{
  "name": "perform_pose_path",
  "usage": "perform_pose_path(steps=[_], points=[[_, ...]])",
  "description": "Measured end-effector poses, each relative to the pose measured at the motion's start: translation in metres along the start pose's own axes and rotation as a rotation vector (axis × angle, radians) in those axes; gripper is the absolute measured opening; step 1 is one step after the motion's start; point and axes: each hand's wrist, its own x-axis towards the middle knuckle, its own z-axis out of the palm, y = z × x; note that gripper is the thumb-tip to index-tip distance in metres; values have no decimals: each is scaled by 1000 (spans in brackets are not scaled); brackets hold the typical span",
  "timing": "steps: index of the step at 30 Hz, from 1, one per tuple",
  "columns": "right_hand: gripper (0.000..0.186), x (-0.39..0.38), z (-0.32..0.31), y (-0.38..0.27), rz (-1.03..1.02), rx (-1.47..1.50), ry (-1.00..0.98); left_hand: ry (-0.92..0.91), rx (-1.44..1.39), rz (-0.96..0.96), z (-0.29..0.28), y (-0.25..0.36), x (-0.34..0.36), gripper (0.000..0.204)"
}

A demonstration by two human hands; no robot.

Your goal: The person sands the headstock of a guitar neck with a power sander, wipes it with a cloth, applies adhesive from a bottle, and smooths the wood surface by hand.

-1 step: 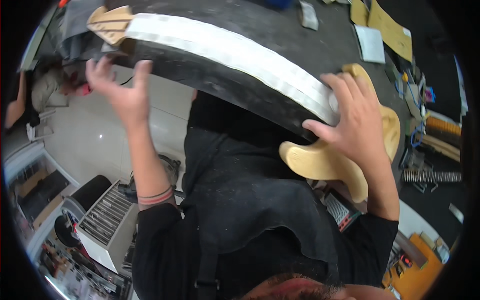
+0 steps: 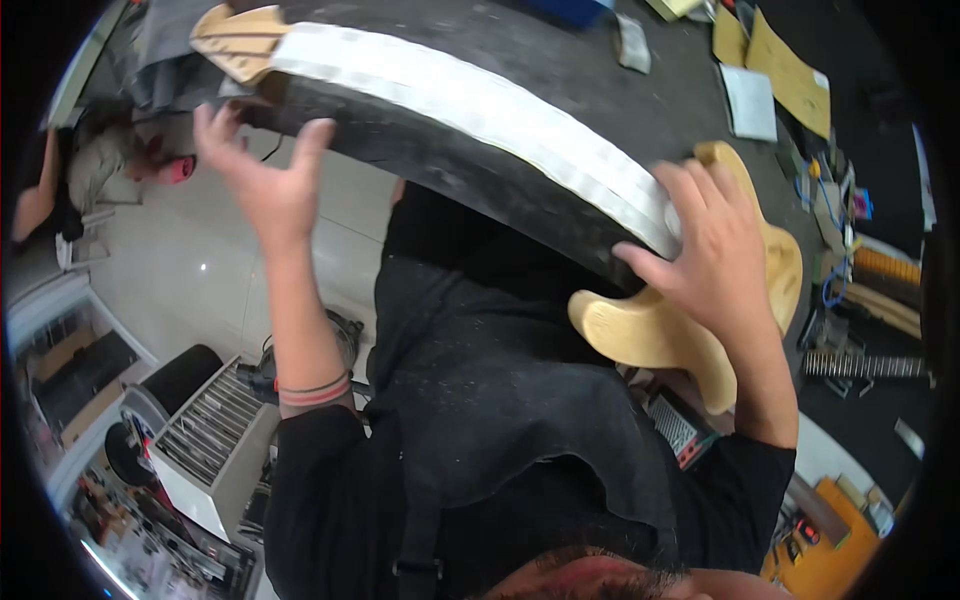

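An electric guitar lies across the bench, with a pale wooden body (image 2: 612, 325), a wooden headstock (image 2: 240, 40) and a neck (image 2: 470, 100) covered in white tape. A long black surface (image 2: 440, 160) runs along the neck's near side. My left hand (image 2: 265, 180) is raised just below the headstock, thumb and fingers apart, holding nothing. My right hand (image 2: 705, 250) grips across the neck where it meets the body, fingertips on the far side and thumb on the near side.
Yellow sheets (image 2: 785, 75), a white pad (image 2: 748, 105), a blue box (image 2: 560, 10) and another fretboard (image 2: 865, 366) sit on the dark bench. At left, another person (image 2: 95, 170) is near a pink object (image 2: 180, 168). A slatted unit (image 2: 210, 430) stands below.
My left hand has shifted slightly right. The guitar and my right hand appear a little lower and further right in the view.
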Motion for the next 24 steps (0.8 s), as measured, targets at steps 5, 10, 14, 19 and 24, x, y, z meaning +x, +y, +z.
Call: perform_pose_path(steps=[5, 10, 14, 19, 24], points=[[50, 5, 8, -3, -12, -47, -75, 165, 28, 54, 6, -15, 10, 118], [52, 8, 1, -10, -5, -82, -89, 193, 66, 71, 10, -17, 21, 105], [53, 4, -3, -4, 24, -102, -94, 121, 45, 71, 20, 7, 11, 105], [53, -16, -12, 7, 97, -130, -153, 85, -61, 238, 43, 30, -10, 103], [52, -34, -18, 14, 121, -147, -209, -10, -159, 319, 47, 50, -30, 97]])
